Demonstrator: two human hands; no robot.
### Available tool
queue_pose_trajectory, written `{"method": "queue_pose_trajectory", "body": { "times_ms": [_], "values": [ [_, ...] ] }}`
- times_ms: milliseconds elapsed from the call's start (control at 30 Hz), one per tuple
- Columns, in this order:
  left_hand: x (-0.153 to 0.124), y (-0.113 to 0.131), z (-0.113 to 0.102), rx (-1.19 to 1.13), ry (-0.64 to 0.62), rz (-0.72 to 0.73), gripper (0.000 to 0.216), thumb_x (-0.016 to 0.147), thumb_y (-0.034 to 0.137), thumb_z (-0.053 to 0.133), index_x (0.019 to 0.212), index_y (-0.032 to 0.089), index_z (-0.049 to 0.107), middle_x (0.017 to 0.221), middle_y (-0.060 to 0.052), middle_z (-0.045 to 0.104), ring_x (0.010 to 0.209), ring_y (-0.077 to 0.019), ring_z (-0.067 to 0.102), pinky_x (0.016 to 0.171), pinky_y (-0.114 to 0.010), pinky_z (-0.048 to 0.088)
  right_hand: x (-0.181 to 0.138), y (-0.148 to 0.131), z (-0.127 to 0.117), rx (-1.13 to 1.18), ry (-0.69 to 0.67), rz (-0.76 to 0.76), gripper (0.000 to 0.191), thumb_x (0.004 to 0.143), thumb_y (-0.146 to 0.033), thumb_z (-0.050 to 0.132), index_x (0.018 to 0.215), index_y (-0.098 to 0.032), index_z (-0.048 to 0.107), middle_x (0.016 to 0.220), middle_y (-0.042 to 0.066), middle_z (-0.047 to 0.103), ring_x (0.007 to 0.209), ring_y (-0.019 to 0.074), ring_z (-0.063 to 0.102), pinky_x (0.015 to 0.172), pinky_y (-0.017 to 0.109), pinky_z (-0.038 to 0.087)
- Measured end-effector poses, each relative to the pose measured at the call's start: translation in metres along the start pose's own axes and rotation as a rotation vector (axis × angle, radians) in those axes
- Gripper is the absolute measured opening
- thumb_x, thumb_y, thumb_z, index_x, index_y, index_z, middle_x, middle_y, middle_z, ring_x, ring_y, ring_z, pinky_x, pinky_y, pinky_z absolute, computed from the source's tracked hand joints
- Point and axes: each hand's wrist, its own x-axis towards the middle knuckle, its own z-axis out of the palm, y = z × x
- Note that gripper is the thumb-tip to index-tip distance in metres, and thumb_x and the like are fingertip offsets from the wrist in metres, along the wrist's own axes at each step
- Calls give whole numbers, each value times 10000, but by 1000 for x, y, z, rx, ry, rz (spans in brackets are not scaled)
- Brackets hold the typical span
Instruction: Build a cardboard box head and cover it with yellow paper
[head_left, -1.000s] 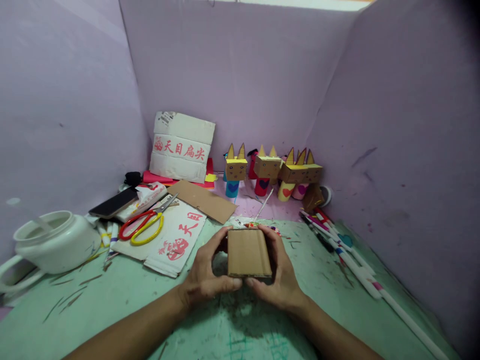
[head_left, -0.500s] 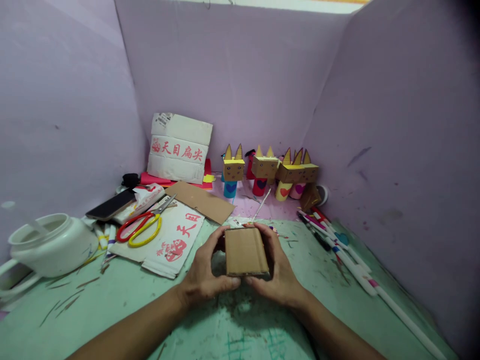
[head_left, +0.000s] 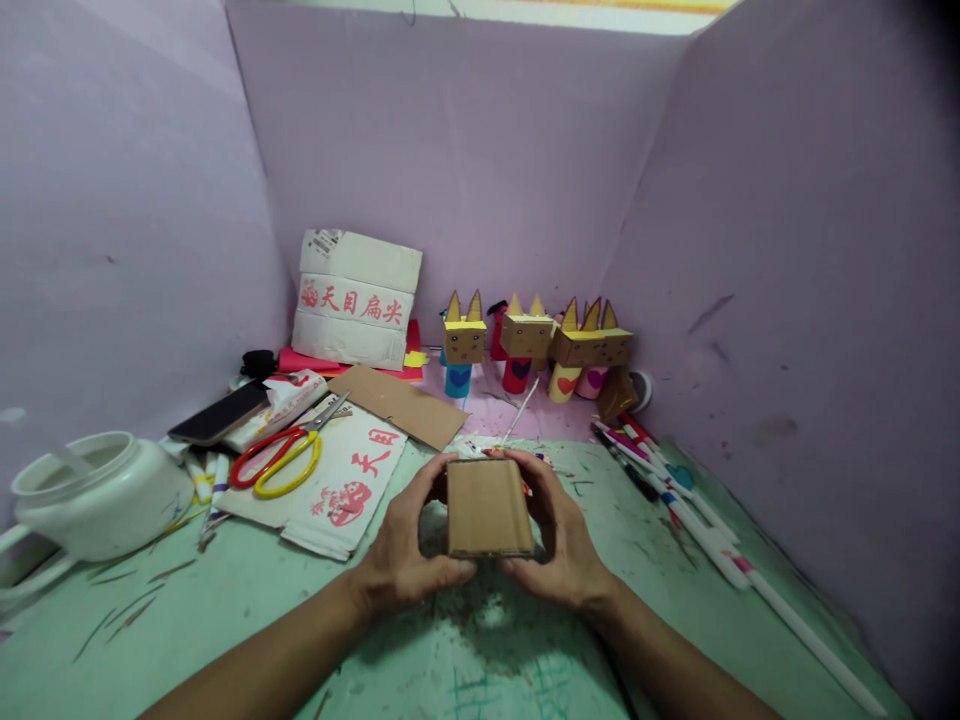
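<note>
Fingers point(head_left: 421, 484) of your left hand point(head_left: 394, 555) and right hand point(head_left: 574, 558) hold the cardboard box point(head_left: 487, 508) by its sides, between the desk's point(head_left: 405, 665) left and right edges; desk contact is unclear.

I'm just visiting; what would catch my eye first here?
Probably the brown cardboard piece, held in the centre between the left hand and right hand. Beyond it, cardboard-headed figures with pointed ears stand near the back wall. To the left, red-and-yellow scissors lie on white printed cardboard.
</note>
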Motion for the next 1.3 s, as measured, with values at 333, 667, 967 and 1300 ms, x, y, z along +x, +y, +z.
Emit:
{"method": "queue_pose_trajectory", "body": {
  "times_ms": [333,667,967,1300],
  "values": [
    [-1,1,0,64,-8,16,868,600,330,732,1347,162,325,1359,-157,468,1256,-364,452,1069,-490,335,2,1,0,-4,8,-28,781,575,-226,710,1296,-316,422,1262,68,498,1182,291,518,939,408,491],
    [1,2,0,127,-9,61,828,591,247,707,1330,179,338,1335,-137,479,1229,-337,476,1044,-465,365,2,-2,0,-56,-5,-30,759,575,-205,691,1281,-292,427,1271,81,496,1192,298,512,971,440,470],
    [-1,2,-5,146,-41,152,844,597,245,725,1351,234,344,1348,-101,472,1235,-328,469,1032,-454,370,0,1,-2,-48,-13,-83,801,553,-162,699,1295,-294,427,1290,82,465,1228,290,476,987,415,464],
    [-2,-1,-5,237,-26,181,834,609,234,706,1348,216,320,1335,-124,458,1219,-333,474,1015,-469,388,1,-2,-2,-85,-36,-76,805,557,-152,692,1298,-291,409,1289,91,466,1215,304,483,992,447,449]
  ]
}}
